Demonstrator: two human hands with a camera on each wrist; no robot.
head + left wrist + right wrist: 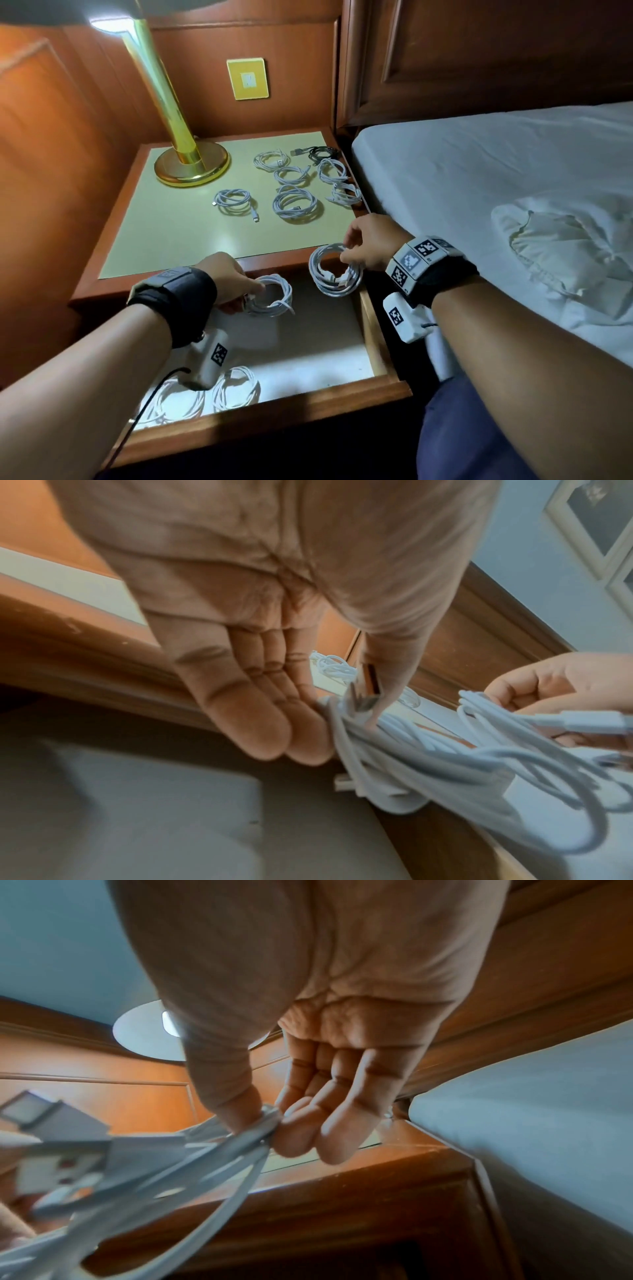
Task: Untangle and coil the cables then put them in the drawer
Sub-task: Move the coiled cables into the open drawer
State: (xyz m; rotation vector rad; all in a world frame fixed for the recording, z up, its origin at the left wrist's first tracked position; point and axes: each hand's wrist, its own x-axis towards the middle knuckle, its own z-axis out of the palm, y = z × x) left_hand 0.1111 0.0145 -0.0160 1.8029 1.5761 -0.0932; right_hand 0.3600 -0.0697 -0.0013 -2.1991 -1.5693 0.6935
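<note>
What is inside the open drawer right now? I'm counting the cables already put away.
Two white coils lie at the front of the drawer; the left forearm covers part of one. Each hand holds another coil above it.

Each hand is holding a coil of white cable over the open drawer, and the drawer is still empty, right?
Not empty. The head view shows two white coils already lying in the drawer. The rest is right: the left hand and right hand each hold a white coil over it.
</note>
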